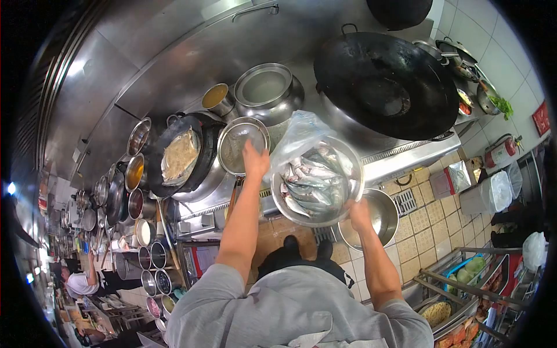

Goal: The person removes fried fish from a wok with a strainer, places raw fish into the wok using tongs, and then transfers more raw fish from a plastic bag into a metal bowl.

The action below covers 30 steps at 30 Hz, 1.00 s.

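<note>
A round metal bowl (pixel 277 200) full of silvery whole fish (pixel 313 182) is in front of me, over the stove's front edge. My right hand (pixel 360 214) grips its rim at the lower right. A clear plastic bag (pixel 299 136) hangs over the bowl's upper left side. My left hand (pixel 255 161) is beside the bowl, over the right edge of a round strainer (pixel 232 152). Its fingers point away from me, slightly blurred and apart, with nothing visible in them. Below the bowl is a deep metal pot (pixel 386 214), partly hidden by it.
A big black wok (pixel 383 75) sits at the back right. On the left, another wok (pixel 200 162) holds pale food (pixel 180 155). Behind the strainer stand a metal pot of cloudy liquid (pixel 264 87) and a container of yellow-brown liquid (pixel 216 97). Another person (pixel 84 283) is far left.
</note>
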{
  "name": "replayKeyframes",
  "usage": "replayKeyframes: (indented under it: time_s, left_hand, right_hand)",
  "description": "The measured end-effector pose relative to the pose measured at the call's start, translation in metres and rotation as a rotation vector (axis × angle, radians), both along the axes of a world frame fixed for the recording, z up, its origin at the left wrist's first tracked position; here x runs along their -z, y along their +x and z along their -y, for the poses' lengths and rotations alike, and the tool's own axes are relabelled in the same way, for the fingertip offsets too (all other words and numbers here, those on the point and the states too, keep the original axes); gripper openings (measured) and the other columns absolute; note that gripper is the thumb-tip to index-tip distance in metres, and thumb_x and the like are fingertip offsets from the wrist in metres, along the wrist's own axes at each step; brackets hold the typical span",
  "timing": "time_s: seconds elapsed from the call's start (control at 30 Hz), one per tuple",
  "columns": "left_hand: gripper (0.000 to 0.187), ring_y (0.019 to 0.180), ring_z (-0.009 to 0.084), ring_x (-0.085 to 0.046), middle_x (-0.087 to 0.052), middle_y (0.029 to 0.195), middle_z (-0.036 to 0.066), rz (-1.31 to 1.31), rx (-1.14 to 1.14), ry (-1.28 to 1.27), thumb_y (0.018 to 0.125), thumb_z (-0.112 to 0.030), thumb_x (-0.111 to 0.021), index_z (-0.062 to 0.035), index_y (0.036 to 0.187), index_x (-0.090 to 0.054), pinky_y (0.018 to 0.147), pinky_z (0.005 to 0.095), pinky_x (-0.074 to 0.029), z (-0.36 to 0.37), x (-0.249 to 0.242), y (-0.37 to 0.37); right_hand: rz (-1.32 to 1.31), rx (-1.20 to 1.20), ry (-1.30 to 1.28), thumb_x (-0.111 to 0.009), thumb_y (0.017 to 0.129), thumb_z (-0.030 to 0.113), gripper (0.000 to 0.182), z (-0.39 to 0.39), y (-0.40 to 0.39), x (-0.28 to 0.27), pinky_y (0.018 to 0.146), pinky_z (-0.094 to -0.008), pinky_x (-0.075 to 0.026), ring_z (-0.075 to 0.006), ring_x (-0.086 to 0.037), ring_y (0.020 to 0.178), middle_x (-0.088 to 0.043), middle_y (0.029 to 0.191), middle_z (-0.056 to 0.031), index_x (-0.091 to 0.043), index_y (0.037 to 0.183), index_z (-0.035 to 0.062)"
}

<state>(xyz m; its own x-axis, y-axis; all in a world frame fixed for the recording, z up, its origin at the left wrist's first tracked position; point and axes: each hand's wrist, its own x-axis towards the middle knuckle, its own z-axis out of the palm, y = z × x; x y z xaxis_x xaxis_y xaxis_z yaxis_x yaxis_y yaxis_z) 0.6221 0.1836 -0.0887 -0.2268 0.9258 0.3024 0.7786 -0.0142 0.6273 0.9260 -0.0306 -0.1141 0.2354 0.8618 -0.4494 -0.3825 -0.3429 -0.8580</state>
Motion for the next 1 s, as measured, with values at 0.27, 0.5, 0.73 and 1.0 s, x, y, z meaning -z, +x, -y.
replayKeyframes:
  time_s: [0.27,0.5,0.73,1.0]
  left_hand:
    - [0.055,0.114,0.0212,-0.057,-0.062,0.127,0.011,0.884,0.161,-0.421,0.095,-0.037,-0.068,-0.002,0.135,-0.056,0.101,0.033,-0.042,0.019,0.055,0.008]
    - [0.052,0.108,0.0184,-0.062,-0.067,0.123,0.012,0.636,0.282,-0.277,0.093,-0.035,-0.07,-0.0044,0.134,-0.058,0.097,0.0314,-0.046,0.015,0.072,0.002]
    - [0.046,0.106,0.0149,-0.061,-0.07,0.117,0.008,0.741,0.315,-0.313,0.095,-0.031,-0.069,-0.0072,0.133,-0.061,0.095,0.0307,-0.047,0.015,0.072,-0.001]
    - [0.052,0.106,0.0156,-0.06,-0.066,0.121,0.008,0.845,0.327,-0.294,0.092,-0.024,-0.072,-0.0047,0.137,-0.055,0.095,0.0306,-0.048,0.024,0.074,-0.001]
  right_hand:
    - [-0.167,0.05,-0.073,-0.058,0.081,0.003,0.028,-0.009,-0.015,0.019,0.045,-0.0387,-0.059,-0.0289,-0.067,0.065,-0.066,0.087,-0.0184,-0.057,0.104,-0.0132]
    - [0.058,-0.193,-0.09,-0.057,0.097,0.026,0.047,-0.01,0.023,0.02,0.079,-0.0424,-0.056,-0.0291,-0.061,0.109,-0.06,0.122,-0.0166,-0.051,0.132,-0.0038]
    - [0.735,-0.157,0.212,-0.049,0.103,0.025,0.05,-0.146,0.102,0.017,0.112,-0.036,-0.037,-0.028,-0.05,0.134,-0.053,0.145,-0.0211,-0.047,0.145,-0.0026]
    - [0.281,-0.372,0.082,-0.063,0.097,0.024,0.042,-0.244,0.075,0.027,0.101,-0.0309,-0.043,-0.0186,-0.057,0.116,-0.064,0.127,-0.0099,-0.057,0.136,0.0096]
